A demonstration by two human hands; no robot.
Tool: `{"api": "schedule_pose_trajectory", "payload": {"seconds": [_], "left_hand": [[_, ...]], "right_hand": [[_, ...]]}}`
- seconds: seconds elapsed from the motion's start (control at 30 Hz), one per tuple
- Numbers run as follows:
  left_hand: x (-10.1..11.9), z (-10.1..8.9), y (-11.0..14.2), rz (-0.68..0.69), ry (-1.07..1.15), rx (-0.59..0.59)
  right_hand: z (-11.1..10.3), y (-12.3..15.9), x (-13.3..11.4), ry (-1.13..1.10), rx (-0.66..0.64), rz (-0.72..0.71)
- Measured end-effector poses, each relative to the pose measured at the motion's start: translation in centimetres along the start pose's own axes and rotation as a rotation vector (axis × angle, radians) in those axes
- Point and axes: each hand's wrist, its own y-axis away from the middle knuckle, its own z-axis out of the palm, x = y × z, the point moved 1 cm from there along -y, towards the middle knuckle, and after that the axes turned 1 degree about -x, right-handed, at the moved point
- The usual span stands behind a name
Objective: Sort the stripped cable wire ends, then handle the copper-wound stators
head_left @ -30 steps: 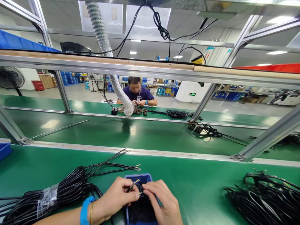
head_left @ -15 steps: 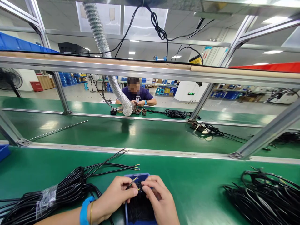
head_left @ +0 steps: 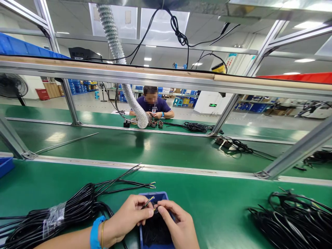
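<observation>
My left hand (head_left: 132,213) pinches a black cable end (head_left: 148,201) between thumb and fingers, with thin yellow and blue wires sticking out of its tip. Close beside it, my right hand (head_left: 179,221) has thumb and forefinger pressed together near a small yellow wire tip; whatever lies between them is too small and hidden to name. Both hands are over a blue plastic bin (head_left: 141,238), which holds a heap of small black pieces (head_left: 155,232). A blue band (head_left: 95,232) circles my left wrist.
Bundled black cables (head_left: 75,209) wrapped in clear film lie on the left, their stripped ends pointing right. More loose black cables (head_left: 290,218) lie on the right. A metal frame rail (head_left: 168,169) crosses behind, and a co-worker (head_left: 158,105) sits across the benches.
The camera view has shifted slightly. My right fingertips have moved a little closer to the wire ends; both hands keep their pinch above the bin.
</observation>
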Motion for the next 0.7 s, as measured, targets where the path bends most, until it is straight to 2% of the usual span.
{"api": "schedule_pose_trajectory", "payload": {"seconds": [0.17,0.33,0.47,0.57,0.63,0.7], "left_hand": [[-0.3,0.0,-0.1,0.004,0.001,0.002],[-0.4,-0.2,-0.1,0.020,0.003,-0.004],[-0.2,-0.2,0.1,0.078,0.000,-0.030],[-0.3,-0.1,0.2,0.072,0.064,-0.003],[-0.5,-0.2,0.2,0.056,0.100,0.017],[-0.6,-0.2,0.1,0.046,0.114,0.049]], "right_hand": [[-0.1,0.1,0.3,0.018,-0.010,0.009],[-0.6,-0.5,-1.0,0.042,-0.146,-0.043],[-0.9,-0.7,-0.3,-0.077,-0.169,0.102],[-1.0,-0.4,0.5,-0.136,-0.107,0.169],[-0.9,-0.2,0.5,-0.101,-0.068,0.133],[-0.7,-0.1,0.3,-0.027,-0.087,0.040]]}}
